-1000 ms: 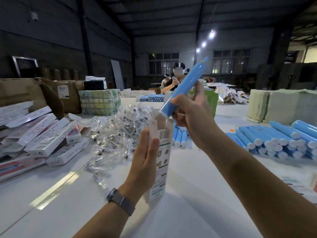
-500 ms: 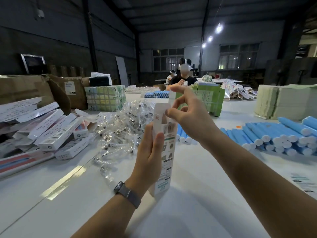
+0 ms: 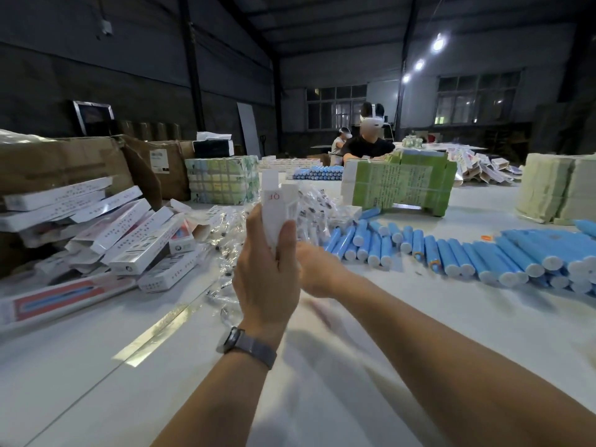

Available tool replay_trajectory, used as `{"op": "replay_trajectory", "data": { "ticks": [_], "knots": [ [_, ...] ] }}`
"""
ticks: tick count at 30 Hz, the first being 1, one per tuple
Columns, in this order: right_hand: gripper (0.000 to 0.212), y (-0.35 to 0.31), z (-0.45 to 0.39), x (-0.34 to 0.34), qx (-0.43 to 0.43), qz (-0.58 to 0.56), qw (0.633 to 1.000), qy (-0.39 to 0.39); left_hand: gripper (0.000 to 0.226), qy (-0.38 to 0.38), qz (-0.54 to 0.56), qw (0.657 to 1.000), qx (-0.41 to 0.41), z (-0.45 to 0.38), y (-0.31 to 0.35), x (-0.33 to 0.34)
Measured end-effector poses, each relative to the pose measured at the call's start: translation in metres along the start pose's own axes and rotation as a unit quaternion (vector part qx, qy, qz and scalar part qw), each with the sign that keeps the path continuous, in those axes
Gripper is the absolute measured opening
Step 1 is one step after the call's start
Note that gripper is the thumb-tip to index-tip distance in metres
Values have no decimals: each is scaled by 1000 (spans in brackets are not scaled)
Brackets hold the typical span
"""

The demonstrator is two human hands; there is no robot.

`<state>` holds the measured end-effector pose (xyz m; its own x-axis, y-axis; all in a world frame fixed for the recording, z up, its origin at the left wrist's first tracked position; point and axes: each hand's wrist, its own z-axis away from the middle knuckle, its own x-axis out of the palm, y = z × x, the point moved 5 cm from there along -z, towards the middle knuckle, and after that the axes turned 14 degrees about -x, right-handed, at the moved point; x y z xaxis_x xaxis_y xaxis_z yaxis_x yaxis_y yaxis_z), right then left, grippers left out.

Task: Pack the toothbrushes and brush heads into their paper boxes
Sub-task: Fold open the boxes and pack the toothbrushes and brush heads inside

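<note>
Closest in, the left hand [image 3: 266,282], with a grey watch [image 3: 246,346] on the wrist, is gripping a white paper box [image 3: 279,209] upright above the white table [image 3: 96,366], thumb and fingers wrapping round its lower part while the top flaps are sticking up open. The right hand [image 3: 317,269] is sitting just behind and right of it, mostly hidden and blurry, so I honestly can't tell what its fingers are doing. Just past the hands, a heap of clear-bagged brush heads [image 3: 232,227] is lying on the table. Left of that, white boxes [image 3: 129,240] are piling up, and to the right blue toothbrushes [image 3: 483,256] are lying in rows. Further back, a green bundle [image 3: 400,185] is standing, with a seated person [image 3: 369,145] behind it.
</note>
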<state>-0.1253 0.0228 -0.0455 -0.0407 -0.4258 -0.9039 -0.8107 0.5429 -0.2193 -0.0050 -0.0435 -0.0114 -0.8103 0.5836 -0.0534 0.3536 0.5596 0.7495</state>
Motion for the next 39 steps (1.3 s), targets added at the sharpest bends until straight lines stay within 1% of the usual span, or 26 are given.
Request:
{"op": "replay_trajectory", "data": {
  "ticks": [1, 2, 3, 5, 8, 9, 10, 11, 12, 13, 15, 17, 19, 21, 23, 24, 25, 27, 29, 32, 36, 38, 39],
  "knots": [
    [30, 0, -9, 13, -6, 65, 997, -41, 47, 6, -13, 1000, 1, -1, -1, 0],
    [31, 0, -15, 21, 0, 99, 993, -58, 51, 6, -18, 1000, 0, -1, -3, 0],
    [31, 0, -20, 25, 10, 115, 992, -59, 55, 3, -21, 1000, -1, -2, -4, 0],
    [26, 1, -25, 24, 20, 135, 990, -32, 58, -10, -19, 1000, -8, -2, -7, 2],
    [23, 3, -23, 16, 11, 150, 989, -3, 51, -30, -7, 999, -21, -2, -8, 4],
    [19, 5, -19, 13, 9, 141, 990, 3, 49, -34, -4, 999, -25, -1, -7, 5],
    [11, 8, -14, 9, 11, 122, 992, 16, 47, -40, 5, 999, -29, 0, -7, 6],
    [10, 10, -9, 3, 16, 92, 995, 36, 46, -50, 22, 998, -34, 1, -6, 7],
    [19, 13, -2, -5, 27, 60, 996, 60, 46, -64, 45, 996, -36, 2, -5, 8],
    [21, 16, 4, -16, 37, 29, 995, 90, 46, -82, 76, 993, -38, 3, -4, 10],
    [9, 16, 20, -45, 49, -38, 982, 176, 37, -139, 155, 976, -70, 8, -4, 16],
    [10, 16, 39, -77, 54, -121, 955, 264, 25, -219, 232, 940, -118, 16, -2, 26],
    [5, 14, 62, -110, 54, -217, 911, 347, 27, -281, 245, 919, -128, 24, 1, 35],
    [20, 11, 88, -140, 38, -313, 850, 421, 33, -314, 226, 915, -118, 33, 5, 41],
    [34, 4, 108, -161, -2, -380, 799, 466, 30, -314, 207, 923, -81, 41, 10, 42],
    [36, -1, 114, -168, -26, -401, 783, 474, 28, -304, 195, 931, -49, 44, 13, 42],
    [37, -7, 120, -173, -44, -413, 776, 474, 28, -293, 181, 939, -20, 48, 17, 41],
    [33, -21, 125, -180, -77, -395, 788, 466, 33, -269, 160, 949, 29, 56, 23, 37],
    [28, -34, 127, -184, -105, -363, 804, 459, 38, -249, 150, 955, 56, 60, 26, 35],
    [25, -44, 130, -188, -130, -348, 803, 466, 42, -241, 149, 958, 50, 62, 24, 33],
    [27, -55, 130, -187, -159, -327, 812, 456, 61, -244, 148, 957, 48, 60, 21, 33],
    [26, -62, 131, -189, -183, -337, 802, 457, 71, -246, 146, 957, 45, 59, 21, 33],
    [26, -64, 130, -190, -195, -334, 801, 457, 70, -246, 147, 957, 47, 59, 21, 33]
  ]
}}
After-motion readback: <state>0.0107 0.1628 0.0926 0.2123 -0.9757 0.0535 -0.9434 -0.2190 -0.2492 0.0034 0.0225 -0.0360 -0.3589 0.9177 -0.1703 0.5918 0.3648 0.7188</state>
